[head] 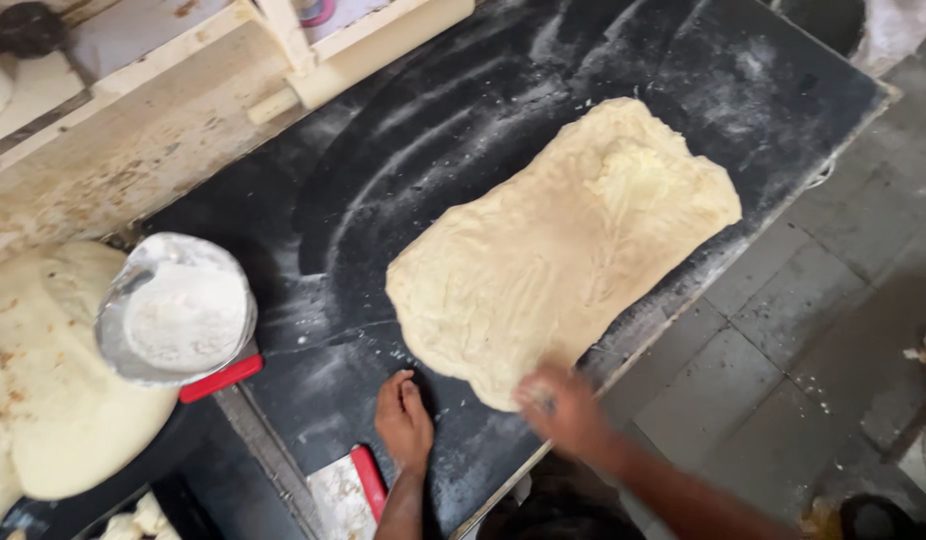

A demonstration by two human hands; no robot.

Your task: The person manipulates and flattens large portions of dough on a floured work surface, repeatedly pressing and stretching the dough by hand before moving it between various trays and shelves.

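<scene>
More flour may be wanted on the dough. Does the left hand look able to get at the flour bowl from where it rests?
Probably yes: the left hand lies flat on the black table, with bare tabletop between it and the flour bowl.

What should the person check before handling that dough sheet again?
1. Dough lies flat on the black slab: ok.
2. Dough inside the slab edge: ok, though its near corner is close to the edge.
3. Flour on the slab: ok, streaks show beside the dough.
4. Flour bowl within reach: ok, it sits by the left side.
5. Left hand off the dough: ok, flat on the slab.
6. Right hand grip on the dough corner: cannot tell, blurred.
</scene>
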